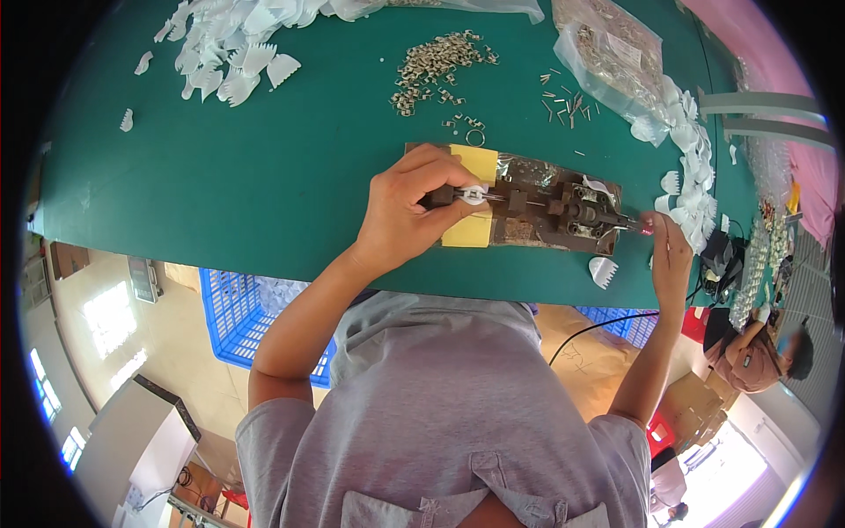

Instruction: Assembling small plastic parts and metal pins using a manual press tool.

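Observation:
A hand-operated toggle press [572, 211] is fixed on a worn metal base on the green table. At its left end, a small white plastic clip piece [473, 194] is pinched between the thumb and forefinger of my left hand [407, 201], against the dark block of the press. A yellow sheet [476, 162] covers the base there. My right hand [672, 251] is closed round the reddish end of the press lever [635, 225]. One loose white toothed piece [603, 272] lies just in front of the base.
Coiled metal springs [433, 69], a metal ring [475, 137] and thin metal pins [572, 107] lie beyond the press. White toothed pieces heap at far left [242, 62] and right [691, 167]. A plastic bag [612, 57] lies behind. A blue basket [231, 321] stands below; a co-worker [757, 356] sits right.

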{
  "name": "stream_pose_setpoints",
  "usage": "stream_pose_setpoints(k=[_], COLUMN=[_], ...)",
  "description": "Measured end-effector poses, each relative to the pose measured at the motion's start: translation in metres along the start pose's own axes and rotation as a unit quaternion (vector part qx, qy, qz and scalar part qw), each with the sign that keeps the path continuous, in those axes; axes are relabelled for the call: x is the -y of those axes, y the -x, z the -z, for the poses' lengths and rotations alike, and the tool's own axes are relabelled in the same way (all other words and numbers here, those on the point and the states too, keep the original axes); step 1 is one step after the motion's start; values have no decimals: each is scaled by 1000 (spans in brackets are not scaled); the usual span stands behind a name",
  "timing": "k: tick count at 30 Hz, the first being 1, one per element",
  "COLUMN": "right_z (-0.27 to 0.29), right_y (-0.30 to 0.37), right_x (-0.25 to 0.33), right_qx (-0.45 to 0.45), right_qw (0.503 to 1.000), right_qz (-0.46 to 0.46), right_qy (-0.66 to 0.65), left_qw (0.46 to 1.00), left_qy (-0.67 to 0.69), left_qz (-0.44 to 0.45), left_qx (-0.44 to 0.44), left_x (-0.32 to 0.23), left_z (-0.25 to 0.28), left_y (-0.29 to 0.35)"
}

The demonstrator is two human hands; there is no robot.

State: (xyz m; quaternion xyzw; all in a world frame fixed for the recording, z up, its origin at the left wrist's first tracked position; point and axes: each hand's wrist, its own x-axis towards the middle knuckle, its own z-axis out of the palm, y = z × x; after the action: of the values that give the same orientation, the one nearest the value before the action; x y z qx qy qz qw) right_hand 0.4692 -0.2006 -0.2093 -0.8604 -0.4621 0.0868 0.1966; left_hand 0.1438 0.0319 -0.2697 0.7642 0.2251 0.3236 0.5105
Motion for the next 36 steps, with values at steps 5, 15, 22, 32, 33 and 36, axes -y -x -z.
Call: stream_pose_setpoints(k=[5, 15, 22, 32, 33, 36], right_z=[19, 22, 24, 3, 1, -4], right_y=[-4, -22, -39, -23, -19, -17], right_x=[-44, 51, 7, 113, 114, 140], right_qx=[-11, -131, 6, -114, -163, -215], right_qw=[980, 891, 591, 874, 910, 944], right_qz=[-72, 123, -11, 96, 107, 147], right_qy=[-184, -417, -807, -462, -365, -203], left_qw=[1000, 1000, 999, 1000, 1000, 999], left_qy=[-9, -20, -19, -10, -9, 0], left_qz=[10, 1, -36, -18, -18, -42], left_qx=[-8, 1, -25, -23, -23, -10], left_x=[-5, -5, -5, -3, -3, -3], left_z=[3, 0, -3, -4, -5, -8], left_y=[2, -2, -6, -1, -2, -4])
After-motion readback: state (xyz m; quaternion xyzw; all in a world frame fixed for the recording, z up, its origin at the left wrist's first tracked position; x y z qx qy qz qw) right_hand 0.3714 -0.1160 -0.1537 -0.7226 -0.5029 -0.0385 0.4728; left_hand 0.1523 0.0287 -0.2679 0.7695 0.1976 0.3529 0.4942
